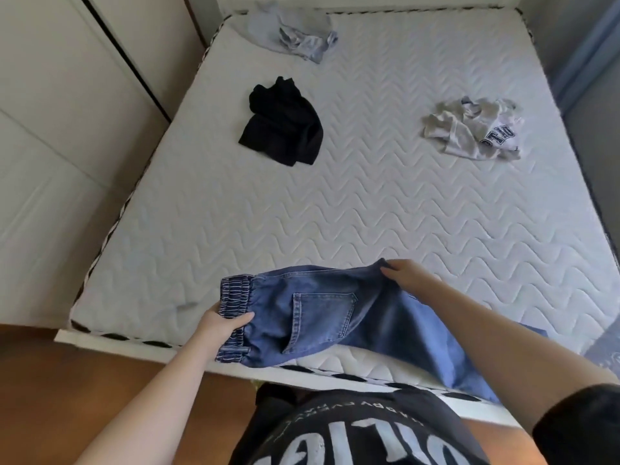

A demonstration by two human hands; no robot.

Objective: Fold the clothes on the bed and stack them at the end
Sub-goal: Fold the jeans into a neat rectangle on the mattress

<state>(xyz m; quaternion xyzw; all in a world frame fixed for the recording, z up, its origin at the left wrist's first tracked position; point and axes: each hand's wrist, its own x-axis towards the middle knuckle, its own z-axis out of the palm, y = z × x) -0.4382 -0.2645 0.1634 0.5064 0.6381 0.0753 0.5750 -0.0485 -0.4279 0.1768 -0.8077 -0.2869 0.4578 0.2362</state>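
Denim jeans [335,313] pinched by both hands, legs cut off behind right arm [486,333]

I see my left hand [224,325] gripping the elastic waistband of the blue jeans [322,313] at the near edge of the mattress [369,209], while my right hand [404,275] pinches the fabric farther right. A black garment [285,129] lies far left of centre, a grey printed shirt [473,130] far right, and a pale blue garment [295,36] at the far edge.
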